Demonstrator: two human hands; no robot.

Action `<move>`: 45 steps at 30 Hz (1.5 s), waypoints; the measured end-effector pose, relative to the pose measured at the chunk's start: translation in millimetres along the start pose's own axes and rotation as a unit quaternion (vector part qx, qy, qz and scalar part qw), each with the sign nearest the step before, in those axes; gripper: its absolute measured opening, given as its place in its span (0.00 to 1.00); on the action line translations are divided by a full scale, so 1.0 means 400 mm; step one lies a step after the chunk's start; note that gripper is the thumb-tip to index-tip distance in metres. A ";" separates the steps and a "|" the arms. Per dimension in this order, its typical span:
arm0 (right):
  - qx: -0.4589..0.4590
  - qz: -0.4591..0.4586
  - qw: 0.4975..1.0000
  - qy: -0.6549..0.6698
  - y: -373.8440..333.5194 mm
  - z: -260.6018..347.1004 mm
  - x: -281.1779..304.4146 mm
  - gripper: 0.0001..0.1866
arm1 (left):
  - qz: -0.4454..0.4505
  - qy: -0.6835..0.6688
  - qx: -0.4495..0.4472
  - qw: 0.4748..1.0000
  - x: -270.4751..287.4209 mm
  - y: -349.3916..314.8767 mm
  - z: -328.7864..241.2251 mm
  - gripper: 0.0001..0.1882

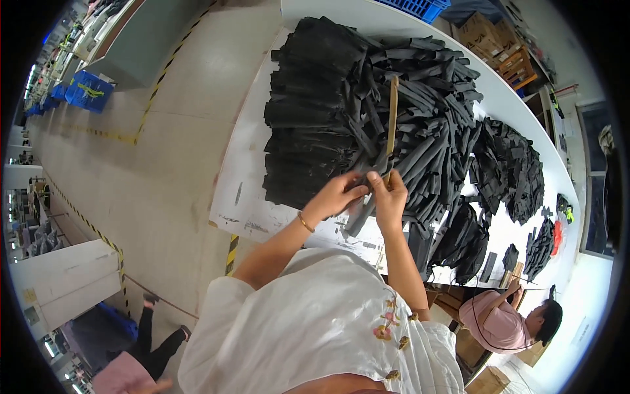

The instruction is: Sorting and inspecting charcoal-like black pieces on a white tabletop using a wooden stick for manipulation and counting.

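Note:
Both hands meet over the near edge of the white table, in front of a heap of black fabric pieces (308,108). My right hand (392,200) is closed, thumb on top, round the lower end of a flat yellowish wooden stick (394,111) that points away over the heap. A dark grey-black fabric strip (359,220) hangs down between the hands. My left hand (340,196) is closed, its fingertips pinching the strip's upper part beside the right thumb; these fingers are slightly blurred. Whether the stick lies inside the strip is hidden by the fingers.
More black pieces (508,164) lie farther right on the white table (230,190), with a black bag-like bundle (459,240) near its front edge. A co-worker in pink (502,318) sits at the right; another person (131,374) is at lower left. Blue crates (90,92) stand far left.

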State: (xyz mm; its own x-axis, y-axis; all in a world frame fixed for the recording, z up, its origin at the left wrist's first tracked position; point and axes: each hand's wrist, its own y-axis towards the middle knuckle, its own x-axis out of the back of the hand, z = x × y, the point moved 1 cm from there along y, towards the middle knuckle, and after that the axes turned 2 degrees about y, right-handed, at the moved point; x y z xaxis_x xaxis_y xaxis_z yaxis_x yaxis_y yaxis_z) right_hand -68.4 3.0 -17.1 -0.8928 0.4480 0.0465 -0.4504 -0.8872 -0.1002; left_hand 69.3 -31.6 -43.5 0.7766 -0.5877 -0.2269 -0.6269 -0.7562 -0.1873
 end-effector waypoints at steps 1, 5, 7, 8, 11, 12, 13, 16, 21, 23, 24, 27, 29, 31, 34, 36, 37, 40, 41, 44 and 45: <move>-0.004 -0.019 0.998 0.053 0.010 0.013 -0.004 0.11 | 0.001 0.000 0.000 1.000 -0.009 -0.009 0.012 0.12; -0.058 -0.002 0.975 0.214 0.059 0.011 0.042 0.05 | -0.053 -0.124 0.065 0.989 -0.020 -0.023 0.067 0.16; -0.069 0.011 0.954 0.290 0.085 0.033 0.067 0.04 | -0.092 -0.190 0.065 0.975 -0.009 -0.027 0.085 0.18; -0.061 0.023 0.954 0.294 0.094 0.037 0.075 0.04 | -0.108 -0.167 0.059 0.978 0.000 -0.031 0.094 0.19; -0.069 0.032 0.988 0.135 0.062 0.041 0.029 0.05 | -0.112 -0.117 0.049 0.986 -0.008 -0.035 0.071 0.20; -0.074 0.035 0.996 0.036 0.053 0.050 0.008 0.05 | -0.108 -0.089 0.040 0.989 -0.011 -0.037 0.060 0.20; -0.120 0.095 0.984 0.097 0.057 0.013 0.012 0.05 | -0.109 -0.089 0.039 0.989 -0.013 -0.041 0.065 0.20; -0.146 0.113 0.948 0.260 0.048 -0.010 0.028 0.04 | -0.088 -0.146 0.072 0.983 -0.005 -0.051 0.082 0.21; -0.007 -0.077 0.968 0.239 0.185 0.057 0.145 0.09 | -0.041 0.060 0.084 0.994 0.033 -0.108 0.170 0.20; 0.098 -0.130 0.986 0.031 0.269 0.103 0.229 0.14 | -0.111 0.181 0.005 0.977 0.066 -0.114 0.182 0.17; 0.211 -0.207 0.942 -0.159 0.318 0.067 0.299 0.15 | -0.130 0.229 -0.025 0.964 0.089 -0.081 0.156 0.15; 0.124 -0.139 0.942 -0.279 0.270 0.047 0.303 0.14 | -0.257 0.320 -0.179 0.894 0.192 0.032 0.081 0.06; 0.082 -0.063 0.951 -0.293 0.195 -0.002 0.257 0.11 | -0.282 0.406 -0.218 0.841 0.267 0.105 0.043 0.06; 0.070 -0.004 0.970 -0.233 0.132 -0.091 0.245 0.09 | -0.260 0.425 -0.214 0.840 0.318 0.174 0.037 0.05; 0.000 0.031 0.982 -0.187 0.053 -0.155 0.210 0.10 | -0.222 0.431 -0.188 0.854 0.339 0.227 0.044 0.04; -0.044 0.038 0.976 -0.212 0.015 -0.177 0.219 0.10 | -0.192 0.439 -0.188 0.857 0.334 0.273 0.057 0.03; -0.046 0.032 0.976 -0.212 0.003 -0.187 0.221 0.10 | -0.177 0.460 -0.218 0.842 0.330 0.308 0.067 0.03; -0.082 0.043 0.978 -0.185 -0.017 -0.208 0.217 0.10 | -0.130 0.520 -0.249 0.807 0.333 0.403 0.099 0.04; -0.074 0.046 0.978 -0.190 -0.022 -0.208 0.212 0.10 | -0.104 0.560 -0.248 0.784 0.334 0.429 0.112 0.06; -0.069 0.058 0.972 -0.218 -0.028 -0.200 0.193 0.09 | -0.096 0.654 -0.136 0.738 0.365 0.493 0.170 0.08; -0.068 0.056 0.974 -0.210 -0.033 -0.211 0.195 0.09 | -0.091 0.653 -0.141 0.739 0.354 0.505 0.171 0.08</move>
State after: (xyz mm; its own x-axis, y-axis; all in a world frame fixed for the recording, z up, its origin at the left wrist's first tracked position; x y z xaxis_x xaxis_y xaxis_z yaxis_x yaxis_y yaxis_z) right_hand -131.7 59.1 -95.9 -0.8726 0.2386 0.4262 -0.3701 -0.8924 -0.2582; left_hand 48.4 -248.1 -178.7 0.3590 -0.1060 0.9273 -0.6096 -0.7790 0.1469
